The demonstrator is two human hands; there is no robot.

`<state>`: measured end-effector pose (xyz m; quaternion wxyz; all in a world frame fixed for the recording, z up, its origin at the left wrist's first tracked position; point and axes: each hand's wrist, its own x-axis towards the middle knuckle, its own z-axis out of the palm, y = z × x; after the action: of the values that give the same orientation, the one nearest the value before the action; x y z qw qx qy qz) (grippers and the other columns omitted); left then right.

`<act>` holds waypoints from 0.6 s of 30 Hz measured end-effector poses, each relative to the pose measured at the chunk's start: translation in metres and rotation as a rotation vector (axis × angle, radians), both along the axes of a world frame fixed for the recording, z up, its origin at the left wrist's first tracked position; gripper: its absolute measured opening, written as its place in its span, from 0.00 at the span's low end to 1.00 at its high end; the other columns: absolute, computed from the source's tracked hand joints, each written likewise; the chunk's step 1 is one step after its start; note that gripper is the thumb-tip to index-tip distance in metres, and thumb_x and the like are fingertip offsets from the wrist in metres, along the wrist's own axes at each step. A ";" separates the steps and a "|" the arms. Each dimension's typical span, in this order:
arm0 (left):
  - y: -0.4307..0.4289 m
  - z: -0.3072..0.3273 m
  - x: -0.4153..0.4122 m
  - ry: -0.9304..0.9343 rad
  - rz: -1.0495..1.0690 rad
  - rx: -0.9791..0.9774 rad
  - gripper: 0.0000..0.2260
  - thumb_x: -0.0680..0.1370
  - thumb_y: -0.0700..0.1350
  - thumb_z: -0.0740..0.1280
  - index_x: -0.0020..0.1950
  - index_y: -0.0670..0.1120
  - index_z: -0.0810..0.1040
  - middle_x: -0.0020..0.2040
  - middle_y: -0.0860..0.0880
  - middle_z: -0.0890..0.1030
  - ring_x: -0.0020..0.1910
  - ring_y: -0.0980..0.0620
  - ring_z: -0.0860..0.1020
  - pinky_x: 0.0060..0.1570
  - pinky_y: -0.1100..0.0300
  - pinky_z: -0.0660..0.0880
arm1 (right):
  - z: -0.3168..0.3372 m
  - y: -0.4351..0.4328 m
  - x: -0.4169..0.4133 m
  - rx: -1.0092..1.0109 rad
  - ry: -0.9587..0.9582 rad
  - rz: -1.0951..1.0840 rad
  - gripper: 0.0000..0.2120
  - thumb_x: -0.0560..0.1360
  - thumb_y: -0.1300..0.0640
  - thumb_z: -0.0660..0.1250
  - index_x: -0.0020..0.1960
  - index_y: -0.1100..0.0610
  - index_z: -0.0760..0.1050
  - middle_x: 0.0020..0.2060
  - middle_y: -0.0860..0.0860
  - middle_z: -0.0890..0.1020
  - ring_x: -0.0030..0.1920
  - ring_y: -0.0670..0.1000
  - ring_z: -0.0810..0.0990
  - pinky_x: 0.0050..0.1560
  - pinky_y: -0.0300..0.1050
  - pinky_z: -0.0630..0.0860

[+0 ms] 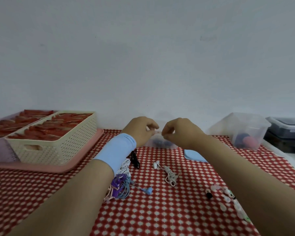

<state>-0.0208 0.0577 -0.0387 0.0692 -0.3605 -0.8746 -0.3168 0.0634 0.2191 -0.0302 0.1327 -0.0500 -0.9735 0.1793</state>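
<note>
Red dotted tablecloth [160,210]; left hand [140,131], right hand [178,132] curled, grip unclear; grey wall [143,57].

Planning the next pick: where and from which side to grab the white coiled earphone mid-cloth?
Pinch the wound middle of the white coiled earphone from above, fingers across its narrow width. It lies flat on the checked cloth, and the wraps bind it there; the loose earbuds at its far end would likely dangle.

Red checked cloth [160,210]: earphones [170,175], pink tray [58,168], clear tub [245,133].
</note>
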 end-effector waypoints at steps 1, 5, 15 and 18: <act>-0.004 0.000 0.008 -0.015 -0.013 -0.014 0.08 0.78 0.43 0.68 0.54 0.53 0.83 0.53 0.55 0.81 0.45 0.60 0.77 0.52 0.63 0.72 | -0.002 -0.005 0.005 0.007 -0.075 0.021 0.06 0.77 0.51 0.69 0.48 0.49 0.85 0.46 0.44 0.85 0.47 0.47 0.82 0.51 0.46 0.81; -0.015 -0.009 0.037 -0.052 -0.082 -0.305 0.08 0.77 0.45 0.69 0.54 0.50 0.84 0.55 0.53 0.83 0.51 0.54 0.79 0.59 0.60 0.74 | -0.018 -0.020 0.024 0.092 -0.456 0.052 0.10 0.75 0.46 0.72 0.49 0.52 0.85 0.43 0.50 0.87 0.40 0.49 0.86 0.48 0.42 0.81; -0.002 -0.029 0.074 -0.109 -0.096 -0.489 0.11 0.77 0.47 0.69 0.59 0.52 0.83 0.58 0.53 0.83 0.54 0.52 0.80 0.61 0.56 0.75 | -0.015 0.008 0.077 -0.228 -0.284 0.058 0.06 0.77 0.55 0.72 0.48 0.56 0.86 0.39 0.50 0.87 0.30 0.44 0.80 0.33 0.35 0.77; 0.007 -0.028 0.081 -0.127 -0.089 -0.450 0.11 0.77 0.46 0.70 0.58 0.51 0.84 0.58 0.54 0.83 0.55 0.53 0.80 0.62 0.56 0.75 | -0.011 0.032 0.096 -0.231 -0.206 0.002 0.05 0.74 0.59 0.74 0.43 0.50 0.86 0.38 0.46 0.87 0.26 0.38 0.78 0.33 0.35 0.76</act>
<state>0.0602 0.0649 -0.0668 -0.0820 -0.3845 -0.9089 -0.1388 0.1591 0.2515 -0.0408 0.0256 -0.0819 -0.9549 0.2842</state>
